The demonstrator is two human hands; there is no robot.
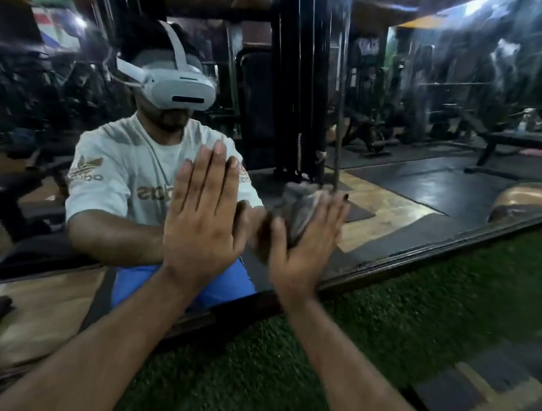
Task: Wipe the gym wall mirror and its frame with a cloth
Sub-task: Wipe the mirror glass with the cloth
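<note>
Grey cloth pressed flat vs. mirror glass, low on pane, just above bottom frame. Held there by right hand: fingers straight, spread somewhat, palm pushing cloth onto glass; no curl round it seen. Hand + cloth motion-blurred, edges of cloth unclear. Left hand just beside, to left of cloth, also flat on glass: fingers straight, close together, pointing up, holding nothing. Both forearms bare, reaching up from lower edge of view.

Frame dark, narrow, running diagonally low-left to upper-right. Below frame, green artificial turf covering wall/floor surface; which one, couldn't tell. Dark mat w/ pale stripes at lower right.

Reflected in glass: person in white T-shirt w/ gold lettering, blue shorts, white headset; black gym machine column behind; benches, dark floor mats, wood-tone flooring. Streaks/smears noted on glass upper right.
</note>
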